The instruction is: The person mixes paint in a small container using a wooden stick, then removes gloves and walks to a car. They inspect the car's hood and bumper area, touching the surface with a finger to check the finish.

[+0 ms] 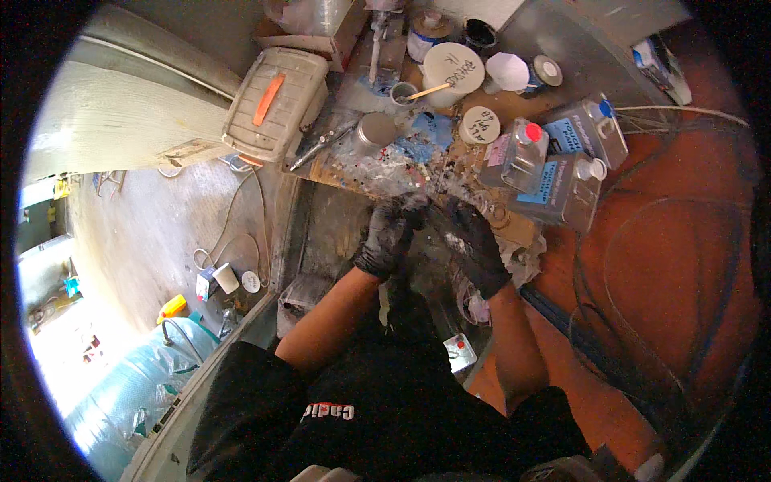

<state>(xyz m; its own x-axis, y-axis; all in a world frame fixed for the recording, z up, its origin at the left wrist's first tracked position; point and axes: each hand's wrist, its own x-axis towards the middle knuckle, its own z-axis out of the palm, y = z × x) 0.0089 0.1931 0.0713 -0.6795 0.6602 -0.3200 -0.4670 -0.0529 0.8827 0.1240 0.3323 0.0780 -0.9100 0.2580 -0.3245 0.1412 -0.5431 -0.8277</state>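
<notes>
Both my hands wear black gloves and meet close together at the near edge of a paint-stained workbench. My left hand is closed, its fingers curled toward the right hand. My right hand, whitish smears on its back, also has its fingers bent inward. Whatever lies between the fingertips is dark and blurred; I cannot make it out. Just beyond the left hand stands a round metal tin. Scraps of blue paper and a round white lid with handwriting lie past the fingers.
Metal solvent cans crowd the bench's right side. A small cup with a wooden stick stands near a large lidded tub. At left sits a lidded plastic box with an orange handle. Hoses trail over the reddish surface at right.
</notes>
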